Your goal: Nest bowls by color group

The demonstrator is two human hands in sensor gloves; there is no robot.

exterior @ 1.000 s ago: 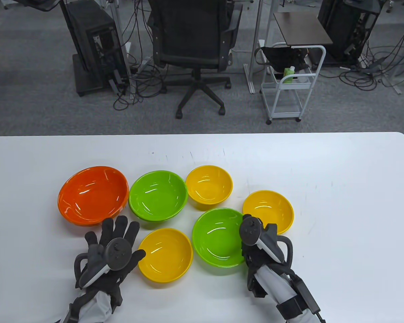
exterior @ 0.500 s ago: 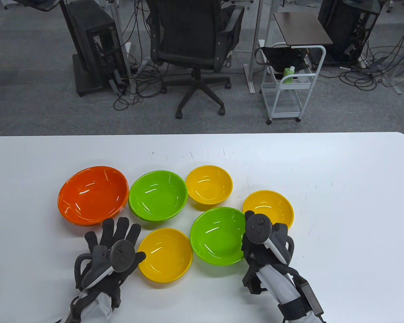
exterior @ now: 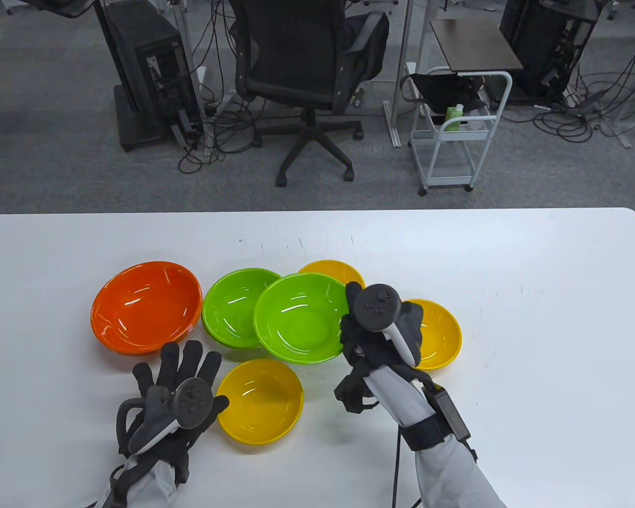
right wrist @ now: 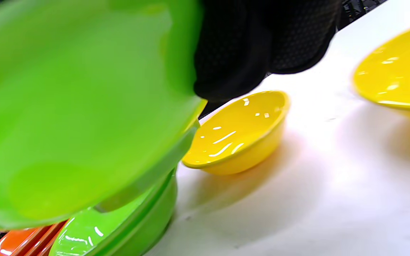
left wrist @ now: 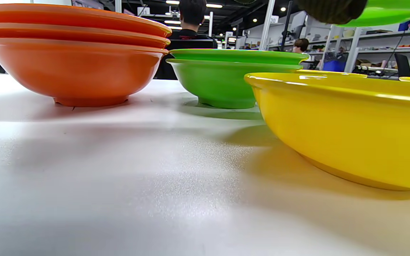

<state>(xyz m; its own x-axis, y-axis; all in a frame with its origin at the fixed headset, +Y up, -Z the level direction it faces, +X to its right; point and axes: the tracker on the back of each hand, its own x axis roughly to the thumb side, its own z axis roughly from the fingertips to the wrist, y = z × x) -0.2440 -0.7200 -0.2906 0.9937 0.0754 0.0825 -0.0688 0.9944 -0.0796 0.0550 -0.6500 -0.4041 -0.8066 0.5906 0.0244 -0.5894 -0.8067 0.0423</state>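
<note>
Right hand (exterior: 377, 330) is gripping a raised green bowl (exterior: 300, 318) above the green stack (exterior: 232, 307), yellow bowls (exterior: 262, 398) crowding around; left hand (exterior: 175, 394) is resting open-fingered beside orange stack (exterior: 145, 306).

Beyond the white table (exterior: 534, 254) we see grey carpet (exterior: 47, 148), a black office chair (exterior: 301, 63), a white trolley (exterior: 457, 127) to its right, and tangled cables (exterior: 587, 111) far right.
</note>
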